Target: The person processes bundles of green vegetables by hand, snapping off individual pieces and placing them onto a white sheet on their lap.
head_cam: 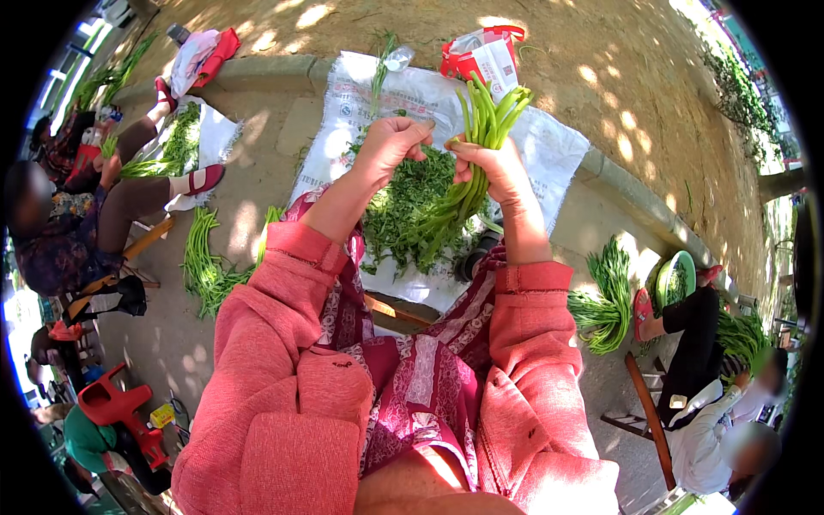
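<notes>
My right hand [492, 168] grips a bundle of long green leafy stems [486, 119], with the thick pale ends up and the leaves hanging down. Just left of it, my left hand [400, 145] is raised with thumb and forefinger pinched together; whether something thin is between them I cannot tell. Beneath both hands, a heap of loose green leaves [402, 212] lies on a white woven sack [547, 148] spread on the ground. My right hand hides part of the heap.
A red and white bag [479, 55] stands behind the sack by the stone kerb [264, 72]. Piles of green stems lie to the left [205, 264] and right [605, 299]. People sit on both sides. A green basin [681, 277] is at right, a red plastic stool [116, 402] at lower left.
</notes>
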Demonstrator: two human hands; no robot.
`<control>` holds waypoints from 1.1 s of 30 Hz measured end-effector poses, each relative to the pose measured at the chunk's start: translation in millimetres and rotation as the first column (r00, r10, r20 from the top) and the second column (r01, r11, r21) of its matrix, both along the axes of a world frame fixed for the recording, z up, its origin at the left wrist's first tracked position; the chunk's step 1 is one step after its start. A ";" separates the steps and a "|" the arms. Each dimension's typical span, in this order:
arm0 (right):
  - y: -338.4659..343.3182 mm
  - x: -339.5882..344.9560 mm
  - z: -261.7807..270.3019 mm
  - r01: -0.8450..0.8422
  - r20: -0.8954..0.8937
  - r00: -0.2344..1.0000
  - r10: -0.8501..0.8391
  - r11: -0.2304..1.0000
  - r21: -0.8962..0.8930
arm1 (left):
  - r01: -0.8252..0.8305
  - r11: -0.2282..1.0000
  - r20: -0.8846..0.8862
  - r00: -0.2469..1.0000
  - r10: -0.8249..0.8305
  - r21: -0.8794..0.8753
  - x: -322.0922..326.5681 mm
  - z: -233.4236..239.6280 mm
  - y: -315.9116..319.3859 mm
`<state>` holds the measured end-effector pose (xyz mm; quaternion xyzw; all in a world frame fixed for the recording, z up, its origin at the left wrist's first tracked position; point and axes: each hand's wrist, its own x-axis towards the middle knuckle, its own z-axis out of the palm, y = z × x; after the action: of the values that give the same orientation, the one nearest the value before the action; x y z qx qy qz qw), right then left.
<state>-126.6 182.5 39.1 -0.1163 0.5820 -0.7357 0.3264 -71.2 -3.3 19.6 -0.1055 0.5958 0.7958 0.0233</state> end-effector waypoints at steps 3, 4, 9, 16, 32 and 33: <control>-2.8 1.3 0.9 -0.031 -0.033 0.999 0.033 0.998 0.049 | -0.014 0.959 -0.009 1.000 0.012 -0.284 0.6 -1.6 -5.7; -2.9 1.8 0.5 -0.044 -0.038 0.998 0.046 0.998 0.051 | -0.014 0.948 -0.029 1.000 0.006 -0.317 1.0 -3.1 -6.5; -2.9 1.9 -2.5 -0.103 -0.044 0.993 0.106 0.992 0.069 | -0.001 0.993 -0.159 0.987 -0.019 -0.122 5.8 4.2 2.8; -5.2 2.6 -4.0 -0.113 -0.077 0.990 0.120 0.989 0.094 | -0.136 0.970 -0.274 0.958 0.078 -0.201 1.9 -1.5 -3.8; -4.1 3.5 -3.0 -0.270 0.009 0.963 0.270 0.961 0.051 | -0.398 0.778 -0.624 0.781 0.009 -0.487 9.1 27.3 -9.1; -4.3 3.9 -1.4 -0.276 0.019 0.961 0.275 0.959 0.064 | -0.409 0.700 -0.641 0.762 -0.091 -0.585 8.9 29.1 -13.4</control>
<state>-122.7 178.2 37.7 -0.1819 0.5824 -0.6641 0.4320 -62.3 -16.7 48.7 0.1100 0.8096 0.4975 -0.2914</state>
